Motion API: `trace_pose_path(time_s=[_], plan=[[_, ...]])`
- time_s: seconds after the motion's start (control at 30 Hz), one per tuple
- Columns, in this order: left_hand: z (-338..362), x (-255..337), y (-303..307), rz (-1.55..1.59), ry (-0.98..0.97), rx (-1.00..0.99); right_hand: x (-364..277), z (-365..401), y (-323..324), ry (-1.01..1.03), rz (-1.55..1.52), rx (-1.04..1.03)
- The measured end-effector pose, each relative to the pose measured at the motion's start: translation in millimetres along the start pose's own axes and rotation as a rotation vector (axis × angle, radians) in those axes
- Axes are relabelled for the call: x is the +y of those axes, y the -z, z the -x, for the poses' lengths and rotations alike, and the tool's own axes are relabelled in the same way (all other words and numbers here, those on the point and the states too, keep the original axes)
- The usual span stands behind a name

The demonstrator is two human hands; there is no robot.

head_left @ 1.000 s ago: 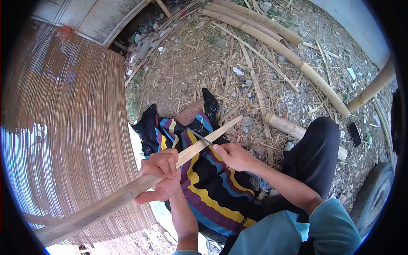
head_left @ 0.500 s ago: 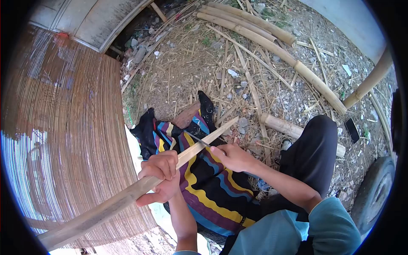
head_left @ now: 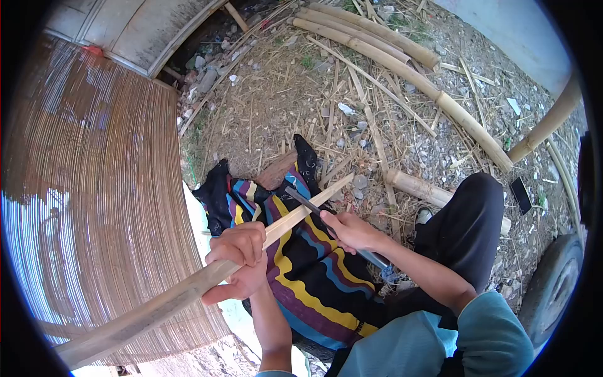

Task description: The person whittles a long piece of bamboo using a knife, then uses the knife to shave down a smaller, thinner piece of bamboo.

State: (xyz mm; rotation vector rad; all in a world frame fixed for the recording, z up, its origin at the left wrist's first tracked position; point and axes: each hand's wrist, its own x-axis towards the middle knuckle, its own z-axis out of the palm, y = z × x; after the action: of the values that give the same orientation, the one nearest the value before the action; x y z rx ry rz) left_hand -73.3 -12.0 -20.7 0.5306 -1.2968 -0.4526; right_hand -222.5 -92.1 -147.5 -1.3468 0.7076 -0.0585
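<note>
A long split-bamboo strip (head_left: pixel 157 301) runs diagonally from the lower left to a pale tapered end near the middle. My left hand (head_left: pixel 242 254) is wrapped around it, partway along. Past that grip, a dark-bladed knife (head_left: pixel 301 199) lies across the strip close to its pale end, its blade touching it. My right hand (head_left: pixel 352 231) is closed round the knife's handle, which shows bluish grey below the fingers. Beneath both hands is a striped cloth (head_left: pixel 326 279) in black, yellow, purple and blue, spread over my lap and the ground.
A slatted bamboo screen (head_left: pixel 100 207) stands at left. Curved bamboo poles (head_left: pixel 402 63) lie at the upper right, with a short bamboo piece (head_left: pixel 418 186) beside my knee. A brick-like block (head_left: pixel 276 171), a phone (head_left: pixel 521 195) and a tyre (head_left: pixel 553 289) are around me. Bamboo splinters litter the ground.
My right hand has shifted slightly right and down, and the knife has turned so its flat blade and handle show more. The left hand and strip are nearly unmoved.
</note>
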Motion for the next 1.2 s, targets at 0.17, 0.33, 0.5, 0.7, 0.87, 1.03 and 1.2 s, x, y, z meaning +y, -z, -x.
trace_pose_path(time_s=[0.17, 0.33, 0.5, 0.7, 0.87, 1.03, 1.2], plan=[[0.9, -0.5, 2.5, 0.003, 0.006, 0.006, 31.6, -24.6, 13.9, -0.159, 0.063, 0.146], [-1.3, -1.8, 0.0, -0.027, 0.011, -0.034, 14.6, -13.1, 18.8, -0.243, -0.214, 0.018], [-2.3, -3.0, -1.6, -0.145, 0.031, -0.029, -16.2, 7.9, 9.6, -0.045, -0.171, -0.042], [7.1, -5.3, -1.9, -0.096, -0.043, 0.007, -12.1, 9.7, -8.2, 0.094, 0.063, 0.124], [6.1, -4.1, 3.5, -0.058, -0.056, -0.040, 49.7, -28.9, -4.4, -0.148, -0.103, 0.280], [3.7, -4.7, -4.1, -0.151, -0.069, -0.044, 32.9, -13.1, 4.0, -0.155, 0.005, 0.228], [-3.1, -6.5, 0.7, -0.048, -0.047, -0.037, -7.8, 11.4, -4.1, 0.038, 0.085, 0.096]])
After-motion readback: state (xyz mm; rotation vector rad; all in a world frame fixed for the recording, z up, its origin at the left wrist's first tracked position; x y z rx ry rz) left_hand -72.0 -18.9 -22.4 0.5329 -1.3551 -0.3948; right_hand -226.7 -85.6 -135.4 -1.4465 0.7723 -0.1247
